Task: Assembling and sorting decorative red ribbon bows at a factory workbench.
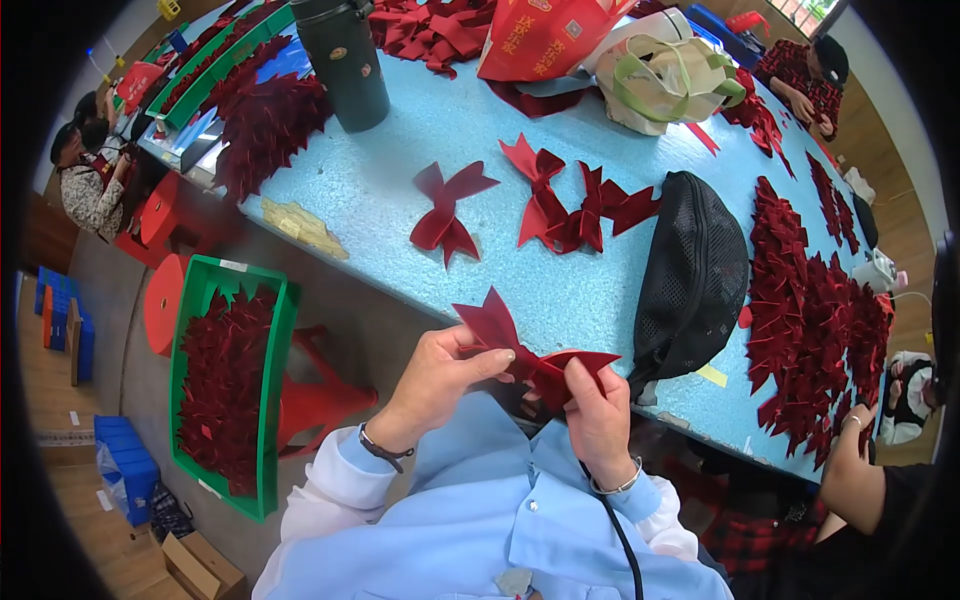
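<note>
Between my two hands, just off the table's near edge, is a dark red fabric bow [493, 325]. My left hand [447, 375] pinches its left part between thumb and fingers. The right part is gripped by my right hand [597, 415], thumb on top. The bow's lower middle is partly hidden by my fingers. Farther up on the light blue table [380, 235] lie a single red bow [446, 212] and a small group of red bows [575, 205] that touch or overlap. A black mesh zip pouch [693, 280] lies right of my hands.
A green crate [270, 420] full of red bows stands at the left beside red stools [330, 385]. Large bow piles [800, 310] cover the table's right side. A dark thermos [345, 70], a red bag [535, 40] and a cream bag [665, 85] stand farther back. Several people work around the table.
</note>
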Available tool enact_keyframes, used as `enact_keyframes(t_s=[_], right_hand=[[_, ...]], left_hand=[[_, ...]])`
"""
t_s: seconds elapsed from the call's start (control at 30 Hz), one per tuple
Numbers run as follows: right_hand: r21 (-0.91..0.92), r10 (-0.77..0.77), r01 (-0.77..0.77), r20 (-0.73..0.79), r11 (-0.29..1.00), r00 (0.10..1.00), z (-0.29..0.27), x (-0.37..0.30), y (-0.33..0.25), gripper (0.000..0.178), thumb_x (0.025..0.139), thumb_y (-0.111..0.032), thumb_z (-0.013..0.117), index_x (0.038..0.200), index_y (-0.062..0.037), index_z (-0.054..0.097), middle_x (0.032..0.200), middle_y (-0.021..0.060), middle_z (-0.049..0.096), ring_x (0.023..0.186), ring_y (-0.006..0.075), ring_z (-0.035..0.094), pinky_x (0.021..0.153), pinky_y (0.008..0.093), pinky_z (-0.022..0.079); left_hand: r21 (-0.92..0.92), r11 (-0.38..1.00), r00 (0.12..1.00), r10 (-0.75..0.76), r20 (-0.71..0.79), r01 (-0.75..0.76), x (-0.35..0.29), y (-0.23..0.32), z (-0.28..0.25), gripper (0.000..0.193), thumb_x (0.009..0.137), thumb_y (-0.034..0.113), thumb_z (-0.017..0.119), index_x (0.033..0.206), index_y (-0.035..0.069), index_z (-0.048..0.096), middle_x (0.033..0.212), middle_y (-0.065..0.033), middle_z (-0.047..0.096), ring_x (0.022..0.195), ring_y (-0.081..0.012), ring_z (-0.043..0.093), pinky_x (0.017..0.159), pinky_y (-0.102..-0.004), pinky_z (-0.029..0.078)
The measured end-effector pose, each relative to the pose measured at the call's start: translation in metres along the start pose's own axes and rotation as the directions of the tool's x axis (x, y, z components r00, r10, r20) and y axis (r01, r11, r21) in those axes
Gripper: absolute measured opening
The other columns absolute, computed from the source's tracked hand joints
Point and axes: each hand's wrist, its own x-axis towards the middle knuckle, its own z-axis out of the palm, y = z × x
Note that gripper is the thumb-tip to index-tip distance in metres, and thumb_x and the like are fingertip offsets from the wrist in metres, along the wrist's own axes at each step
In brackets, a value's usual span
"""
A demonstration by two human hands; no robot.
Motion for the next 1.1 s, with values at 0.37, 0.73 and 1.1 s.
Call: enact_keyframes(t_s=[0.37,0.73,1.1], right_hand=[[-0.141,-0.129,0.132,0.034,0.981,0.991,0.010,-0.020,0.012,0.016,0.090,-0.010,0.056,0.097,0.0040,0.060,0.081,0.0075,0.064,0.068,0.0110,0.060,0.062,0.0225,0.048],[-0.220,-0.106,0.142,0.166,0.965,0.980,0.043,-0.044,0.027,0.018,0.090,-0.009,0.055,0.101,0.0056,0.056,0.090,0.0093,0.063,0.078,0.0123,0.060,0.073,0.0229,0.048],[-0.184,0.217,-0.157,0.371,0.970,0.903,0.068,-0.038,0.037,0.024,0.088,-0.012,0.058,0.106,0.0032,0.054,0.098,0.0125,0.062,0.090,0.0162,0.061,0.084,0.0296,0.048]], left_hand=[[0.158,0.986,0.993,-0.074,0.095,0.058,-0.020,0.024,-0.042,0.018,0.082,0.006,0.065,0.097,-0.002,0.061,0.091,-0.0090,0.064,0.080,-0.0158,0.062,0.072,-0.0292,0.051],[0.046,0.999,0.987,-0.030,0.159,0.023,-0.053,0.050,-0.071,0.021,0.080,0.002,0.064,0.100,-0.002,0.060,0.091,-0.0070,0.064,0.078,-0.0129,0.061,0.070,-0.0273,0.051],[0.181,0.983,0.970,-0.016,0.243,-0.029,-0.049,0.046,-0.067,0.029,0.081,0.003,0.064,0.108,-0.003,0.056,0.091,-0.0086,0.065,0.076,-0.0116,0.062,0.070,-0.0228,0.050]])
